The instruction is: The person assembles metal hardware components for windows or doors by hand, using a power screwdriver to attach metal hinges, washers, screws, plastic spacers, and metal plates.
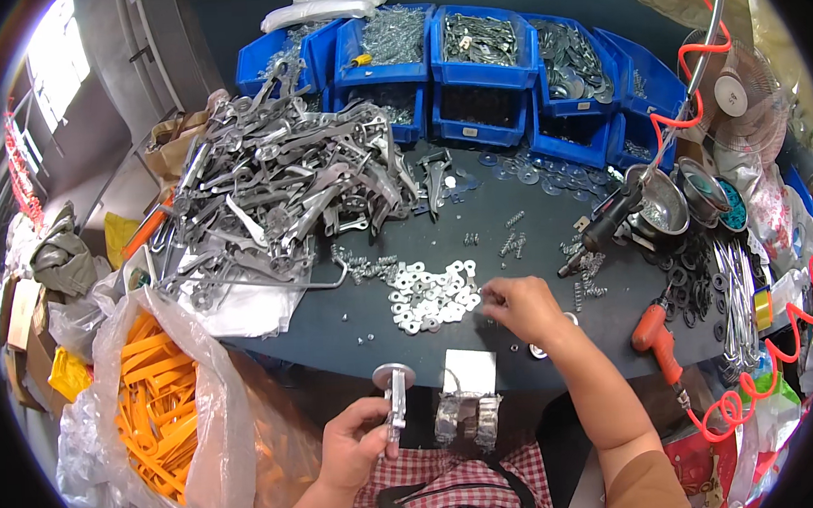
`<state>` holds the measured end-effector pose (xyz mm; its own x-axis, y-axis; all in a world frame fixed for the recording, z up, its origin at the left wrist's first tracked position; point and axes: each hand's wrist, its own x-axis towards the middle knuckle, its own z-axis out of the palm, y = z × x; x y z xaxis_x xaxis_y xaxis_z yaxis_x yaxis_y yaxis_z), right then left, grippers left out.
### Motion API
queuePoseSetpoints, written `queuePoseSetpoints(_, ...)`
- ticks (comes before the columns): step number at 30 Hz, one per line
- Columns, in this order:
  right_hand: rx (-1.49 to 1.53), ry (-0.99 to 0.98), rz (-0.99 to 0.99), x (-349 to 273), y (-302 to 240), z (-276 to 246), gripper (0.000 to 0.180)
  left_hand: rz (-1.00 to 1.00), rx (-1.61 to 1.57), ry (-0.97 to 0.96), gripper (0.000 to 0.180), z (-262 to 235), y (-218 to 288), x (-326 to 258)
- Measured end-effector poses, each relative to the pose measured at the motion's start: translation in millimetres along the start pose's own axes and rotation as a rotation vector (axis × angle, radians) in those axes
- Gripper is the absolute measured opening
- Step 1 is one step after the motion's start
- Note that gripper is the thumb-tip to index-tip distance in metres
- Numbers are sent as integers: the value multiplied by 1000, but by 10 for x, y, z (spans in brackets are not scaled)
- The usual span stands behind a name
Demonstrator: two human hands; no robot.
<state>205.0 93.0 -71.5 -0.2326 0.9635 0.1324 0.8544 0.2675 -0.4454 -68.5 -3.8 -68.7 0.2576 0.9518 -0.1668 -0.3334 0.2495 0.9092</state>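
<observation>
My left hand (350, 445) is closed on a metal bracket with a round disc (397, 397) at its top, held upright just off the table's near edge. At the right edge of a pile of small white ring-ended pieces (430, 297), my right hand (531, 310) reaches down with thumb and fingers drawn together. Whatever is between those fingertips is hidden. Right of the bracket, below the table edge, stands a metal fixture with a pale square top (470, 373).
A heap of metal brackets (301, 172) covers the back left, before blue bins (484, 70) of small parts. Springs (514, 245) lie mid-table. On the right are an orange power tool (654, 338), a coiled red hose (736, 402) and metal bowls (657, 204). Orange strips (156, 396) fill a bag at left.
</observation>
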Motion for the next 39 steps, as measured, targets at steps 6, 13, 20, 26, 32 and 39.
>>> queuePoseSetpoints(6,237,93,215,-226,-178,-63,14,7,-232,73,25,142,-12,-10)
queuePoseSetpoints(13,589,418,-650,-952,-1148,-4,18,212,-80,93,23,262,-29,-66)
queuePoseSetpoints(20,180,487,-732,-986,-1346,30,17,322,31,172,24,315,-88,-75)
queuePoseSetpoints(26,287,447,-739,-923,-1336,74,13,451,216,147,23,232,-90,-84)
queuePoseSetpoints(32,185,521,-798,-848,-1258,310,11,322,85,155,20,275,-165,-148)
queuePoseSetpoints(39,193,546,-657,-690,-1127,447,12,148,178,116,36,163,-294,-194)
